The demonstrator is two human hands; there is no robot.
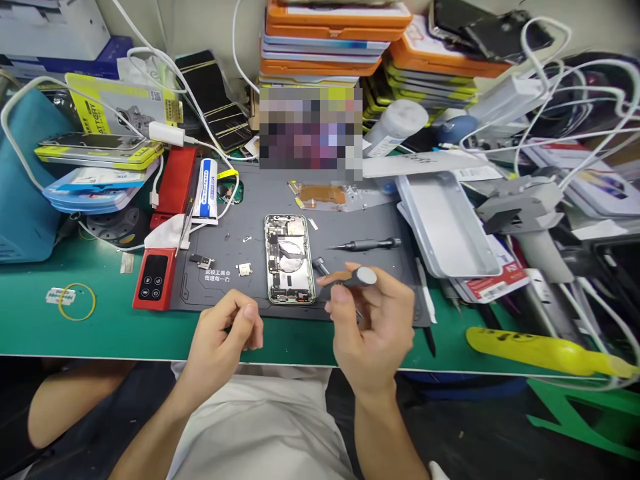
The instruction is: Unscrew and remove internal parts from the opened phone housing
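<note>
Right hand (pixel 373 320): fingers closed on a dark tool (pixel 364 276) with a round grey end. Left hand (pixel 227 327): fingers curled in, can't tell if they grip anything. Opened phone (pixel 290 260) lies on the grey mat (pixel 360 223), just beyond and between both hands' fingers. Slim screwdriver (pixel 367 245) beyond the right fingers; small silver part (pixel 244 269) beyond the left.

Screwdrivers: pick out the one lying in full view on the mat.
The dark screwdriver beyond the right hand, its tip pointing left. The grey-capped tool is held in that hand, and the tool beside the phone is partly hidden.
</note>
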